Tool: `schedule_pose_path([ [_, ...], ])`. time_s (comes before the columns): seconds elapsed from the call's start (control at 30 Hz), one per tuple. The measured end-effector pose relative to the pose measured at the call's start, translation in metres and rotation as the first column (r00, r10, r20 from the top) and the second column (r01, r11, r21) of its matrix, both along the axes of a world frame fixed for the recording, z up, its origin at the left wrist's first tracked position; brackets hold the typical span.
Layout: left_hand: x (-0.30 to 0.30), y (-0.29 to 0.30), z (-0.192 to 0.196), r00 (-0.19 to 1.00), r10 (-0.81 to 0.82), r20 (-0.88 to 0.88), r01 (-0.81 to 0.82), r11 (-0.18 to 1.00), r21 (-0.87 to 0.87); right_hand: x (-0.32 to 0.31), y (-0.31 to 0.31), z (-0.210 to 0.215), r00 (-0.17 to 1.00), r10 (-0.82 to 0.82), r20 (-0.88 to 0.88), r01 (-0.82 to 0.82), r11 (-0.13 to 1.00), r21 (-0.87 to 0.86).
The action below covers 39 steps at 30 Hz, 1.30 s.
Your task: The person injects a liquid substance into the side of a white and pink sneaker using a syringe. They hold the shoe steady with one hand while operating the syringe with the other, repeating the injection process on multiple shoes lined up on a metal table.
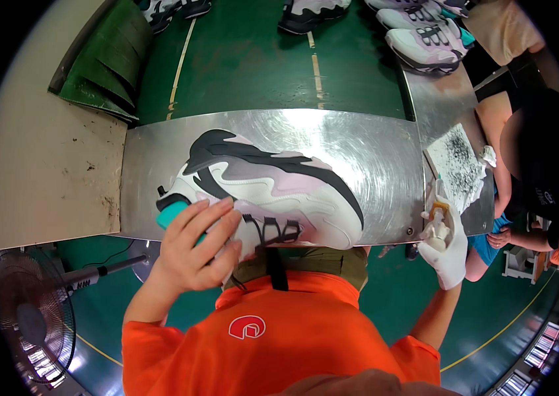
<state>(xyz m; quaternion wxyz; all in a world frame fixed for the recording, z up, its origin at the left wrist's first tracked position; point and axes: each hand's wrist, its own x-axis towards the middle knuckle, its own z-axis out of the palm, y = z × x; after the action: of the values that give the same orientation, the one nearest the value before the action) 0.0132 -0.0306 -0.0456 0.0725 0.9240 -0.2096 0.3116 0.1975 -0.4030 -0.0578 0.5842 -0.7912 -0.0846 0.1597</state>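
A white, lilac and black sneaker [273, 178] lies on its side on the metal tabletop, its black and lilac sole edge facing away from me. My left hand [200, 254] is bare and grips the sneaker at its ankle opening, next to the turquoise heel lining [171, 214]. The toe points right. My right hand [448, 247], in a white glove, is closed around a small pale bottle [436, 228] with a yellowish part, beside the table's right end. Its nozzle is too small to make out.
Beyond the metal tabletop [385, 152] runs a green conveyor belt [246, 72] carrying more sneakers [314, 12]. Several sneakers [428, 43] are grouped at the upper right. A black-smudged white sheet [457, 168] lies right, near another person's arm [496, 142]. A fan [32, 320] stands lower left.
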Motion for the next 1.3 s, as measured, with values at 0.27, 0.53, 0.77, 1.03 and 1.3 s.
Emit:
schedule_pose_path([
  [0.27,0.013,-0.001,0.02,0.986,0.041,-0.163,-0.058,0.993,-0.099,0.022,0.001,0.003,0.988,-0.011,-0.153,-0.004,0.995,-0.097],
  [0.53,0.032,0.005,0.032,0.979,0.003,-0.203,-0.028,0.992,-0.123,0.032,0.067,0.03,0.753,0.656,-0.053,-0.407,0.527,0.746],
  [0.77,0.034,0.003,0.034,0.968,0.026,-0.251,-0.06,0.99,-0.13,0.046,0.078,0.003,0.736,0.672,0.085,-0.352,0.273,0.895],
  [1.03,0.035,0.003,0.032,0.976,0.024,-0.219,-0.053,0.99,-0.127,0.051,0.075,-0.011,0.751,0.65,0.117,-0.313,0.194,0.93],
  [1.3,0.034,0.003,0.033,0.974,0.025,-0.225,-0.053,0.991,-0.122,0.05,0.07,-0.015,0.767,0.627,0.136,-0.293,0.155,0.943],
])
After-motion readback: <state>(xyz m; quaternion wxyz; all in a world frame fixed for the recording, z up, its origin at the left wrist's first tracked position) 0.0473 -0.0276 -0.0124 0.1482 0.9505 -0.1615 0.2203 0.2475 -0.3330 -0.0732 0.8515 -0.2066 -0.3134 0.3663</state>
